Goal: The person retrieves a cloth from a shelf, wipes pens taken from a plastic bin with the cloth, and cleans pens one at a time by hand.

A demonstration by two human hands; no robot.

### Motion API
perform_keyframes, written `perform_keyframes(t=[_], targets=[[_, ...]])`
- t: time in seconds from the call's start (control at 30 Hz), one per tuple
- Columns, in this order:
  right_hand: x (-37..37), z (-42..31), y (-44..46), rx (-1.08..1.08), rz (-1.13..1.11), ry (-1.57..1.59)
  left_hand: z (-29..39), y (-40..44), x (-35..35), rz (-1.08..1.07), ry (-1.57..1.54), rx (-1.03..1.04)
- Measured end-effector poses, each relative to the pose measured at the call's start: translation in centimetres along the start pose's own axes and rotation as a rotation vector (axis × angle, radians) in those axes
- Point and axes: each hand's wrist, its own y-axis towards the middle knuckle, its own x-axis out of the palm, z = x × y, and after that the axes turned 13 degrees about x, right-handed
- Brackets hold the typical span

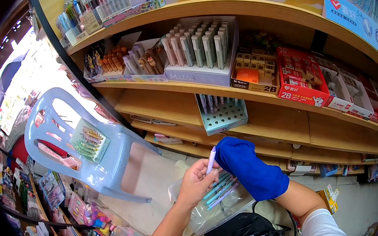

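My left hand is closed around a light purple pen, which it holds tilted upward. A blue cloth covers my right hand and touches the pen's upper end; the fingers beneath it are hidden. Below both hands, a clear plastic tub rests on my lap with several teal and purple pens lying in it. On the low shelf ahead stands a pen display box with rows of holes, several pens upright along its back.
To the left is a light blue plastic chair bearing a box of patterned pens. Wooden shelves span the front, carrying boxed markers and red eraser boxes. A black bag lies on my lap.
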Motion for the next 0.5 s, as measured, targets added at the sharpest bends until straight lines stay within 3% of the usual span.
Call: perform_keyframes(t=[0.07,0.23,0.4,0.5], targets=[[-0.2,1.1,0.7,-0.123,0.031,-0.274,0.0,0.1,0.1,0.014,0.040,0.017],[-0.4,2.3,1.7,-0.170,0.026,-0.424,-0.3,0.2,-0.6,0.069,0.019,-0.007],[0.1,1.1,0.5,-0.206,0.062,-0.233,-0.7,0.2,-0.9,0.073,0.055,-0.023],[-0.1,2.4,1.6,-0.378,0.129,-0.446,-0.5,0.1,-0.3,0.082,0.057,0.035]])
